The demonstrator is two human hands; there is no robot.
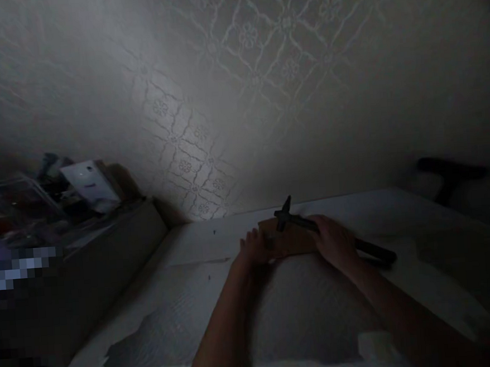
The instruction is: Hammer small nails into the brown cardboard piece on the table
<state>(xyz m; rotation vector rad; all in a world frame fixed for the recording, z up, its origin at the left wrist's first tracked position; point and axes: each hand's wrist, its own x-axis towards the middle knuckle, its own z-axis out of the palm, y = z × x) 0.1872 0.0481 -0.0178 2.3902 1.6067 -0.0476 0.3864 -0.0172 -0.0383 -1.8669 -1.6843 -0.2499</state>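
Observation:
In the dim light a dark hammer lies slantwise, its head at the left with a pointed end tipped up. My right hand is closed round its handle, which sticks out behind the hand to the right. Under the hammer head is a flat brown board, possibly wood, on the white tabletop. My left hand grips the board's left end with curled fingers. A small greyish patch shows on the board close to that hand, too dark to make out. Whether the hammer head touches the board I cannot tell.
Two tiny dark bits lie on the worn white tabletop. A cabinet at the left bears a white box and a clear container. Patterned wallpaper rises behind. A dark T-shaped object stands at the right.

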